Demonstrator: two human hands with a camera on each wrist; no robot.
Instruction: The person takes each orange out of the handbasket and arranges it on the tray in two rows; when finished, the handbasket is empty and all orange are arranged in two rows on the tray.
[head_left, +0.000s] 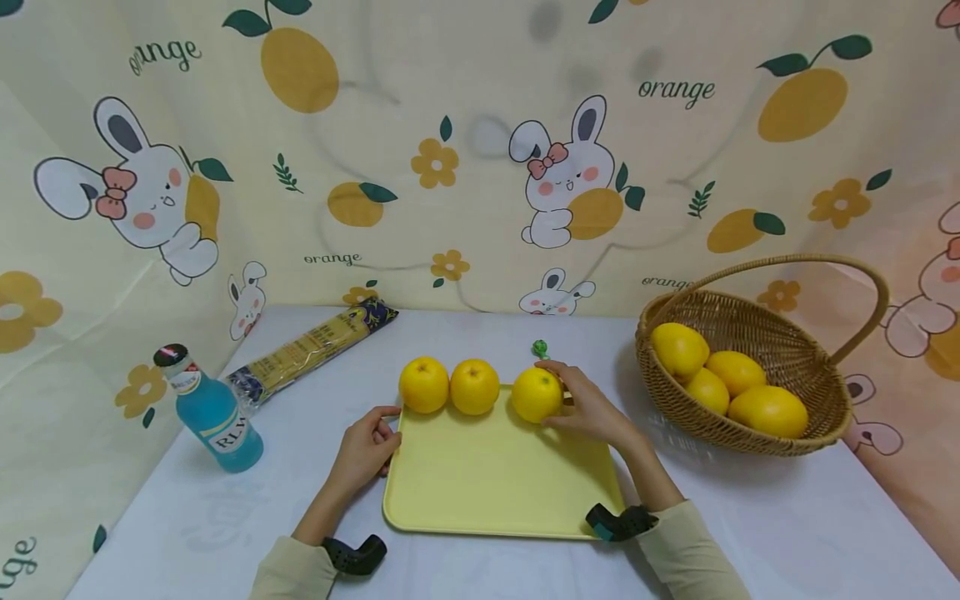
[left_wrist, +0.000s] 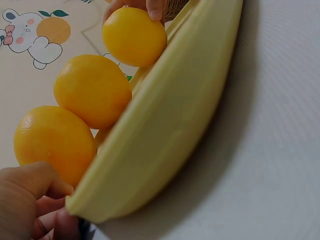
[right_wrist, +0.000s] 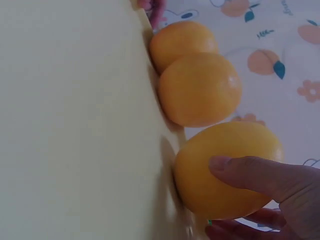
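Observation:
A yellow tray point(head_left: 498, 475) lies in the middle of the white table. Its left rim is pinched by my left hand point(head_left: 363, 446), thumb above and fingers below in the left wrist view. Along the tray's far edge sit two round oranges, the left orange point(head_left: 424, 385) and the middle orange point(head_left: 475, 387), side by side and touching. To their right, with a small gap, my right hand point(head_left: 588, 404) holds a third orange point(right_wrist: 225, 172) at the tray's far edge. The right thumb lies across that orange in the right wrist view; its other fingers are partly hidden behind the fruit.
A wicker basket point(head_left: 817, 392) with several yellow fruits point(head_left: 768, 411) stands on the right. On the left are a blue bottle point(head_left: 217, 421) and a long golden packet point(head_left: 315, 350). A small green object point(head_left: 539, 348) lies behind the tray. A printed cloth hangs behind.

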